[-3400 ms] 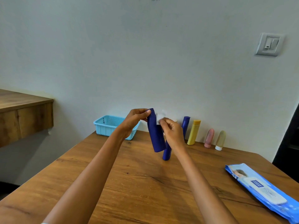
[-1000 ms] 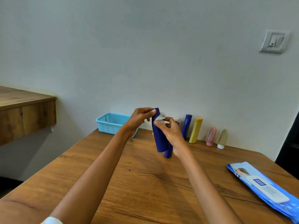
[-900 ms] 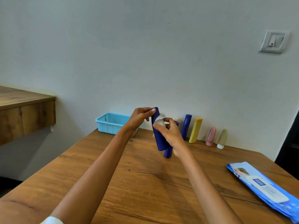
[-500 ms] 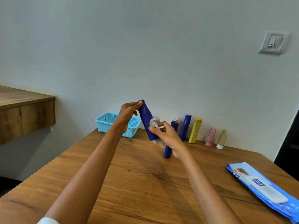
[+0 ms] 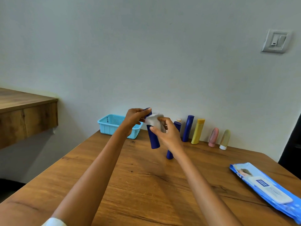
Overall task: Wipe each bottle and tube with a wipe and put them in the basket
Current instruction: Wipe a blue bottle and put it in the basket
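The blue bottle (image 5: 152,136) hangs in the air at the middle of the frame, nearly upright, above the table (image 5: 146,185) and touching nothing but the hands. The left hand (image 5: 134,118) pinches its top end between thumb and curled fingers. The right hand (image 5: 167,134) holds a white wipe (image 5: 154,120) bunched in its fingers against the bottle's upper part, thumb pressing on the near side.

It looks like smooth, stiff plastic, probably light; once damp it may turn slippery, so a grip round the body would be safer than a pinch at the cap. Wiping seems to be in hand, and the lower half looks not yet covered.

Just right of it a second blue bottle (image 5: 170,154) stands on the table, partly hidden by the right wrist. Behind, along the wall, stand a third blue one (image 5: 188,128), a yellow bottle (image 5: 197,132), a pink tube (image 5: 213,137) and a beige tube (image 5: 225,139). The basket (image 5: 112,126) sits left of the hands; whether anything lies in it cannot be told. A wipe pack (image 5: 267,188) lies at lower right.
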{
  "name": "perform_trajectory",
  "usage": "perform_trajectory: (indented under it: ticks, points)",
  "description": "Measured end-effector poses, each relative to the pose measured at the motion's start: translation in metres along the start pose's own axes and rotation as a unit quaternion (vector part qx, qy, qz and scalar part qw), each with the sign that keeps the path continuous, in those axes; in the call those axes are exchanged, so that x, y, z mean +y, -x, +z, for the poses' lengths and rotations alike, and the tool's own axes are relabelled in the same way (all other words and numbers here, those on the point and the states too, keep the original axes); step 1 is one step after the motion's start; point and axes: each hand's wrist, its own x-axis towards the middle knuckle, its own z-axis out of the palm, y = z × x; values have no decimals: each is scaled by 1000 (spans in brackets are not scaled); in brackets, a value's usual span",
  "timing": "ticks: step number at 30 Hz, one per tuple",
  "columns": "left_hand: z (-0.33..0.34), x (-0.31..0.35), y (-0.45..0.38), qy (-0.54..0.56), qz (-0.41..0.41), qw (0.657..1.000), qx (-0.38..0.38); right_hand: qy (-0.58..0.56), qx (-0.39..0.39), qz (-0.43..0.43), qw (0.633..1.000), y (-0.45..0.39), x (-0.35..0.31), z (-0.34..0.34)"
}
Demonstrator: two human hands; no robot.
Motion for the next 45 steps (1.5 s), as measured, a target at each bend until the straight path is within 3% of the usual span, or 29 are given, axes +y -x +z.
perform_trajectory:
  ticks: [3,10,17,23,27,31,35,39,42,45]
  points:
    - [12,6,1,-29,-45,997,-50,22,34,-44,998,0,-2,7]
    - [20,15,4,-106,-92,989,-51,24,62,-50,997,3,2,10]
    - [0,15,0,-16,-79,990,-119,-19,28,-54,998,2,3,4]
    - [-7,20,0,-5,-64,988,-143,-67,42,-34,996,0,-2,0]
    - [-5,21,3,38,-67,991,-113,-60,-8,-31,998,1,-4,-1]
    - [-8,20,1,62,-84,994,-13,-104,-29,4,994,3,6,-5]
    - [-16,18,-2,108,-91,988,62,-66,-20,11,998,3,14,-8]
    - [-23,15,-1,98,-95,988,78,5,-52,21,998,2,19,-17]
    - [-23,15,0,87,-107,989,58,45,30,-22,998,0,12,-22]
    - [-16,16,2,59,-111,991,35,-163,115,-11,980,-4,-4,-24]
